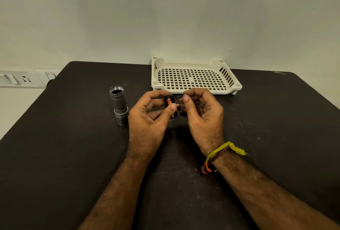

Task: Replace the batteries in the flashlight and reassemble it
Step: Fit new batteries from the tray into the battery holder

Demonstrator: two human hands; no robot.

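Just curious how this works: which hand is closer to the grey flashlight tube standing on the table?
Left. The left hand is right beside the flashlight tube, just to its right, gripping a battery part. The right hand is further right, beyond the left.

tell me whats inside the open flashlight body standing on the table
Only a dark hollow shows past the threaded rim of the flashlight body; no battery is visible in it, but its lower depth is hidden. The left hand holds a battery holder.

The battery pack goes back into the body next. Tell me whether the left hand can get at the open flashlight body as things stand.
Probably yes. The flashlight body stands upright just beside the left hand, with bare table between. But that hand is holding the battery holder.
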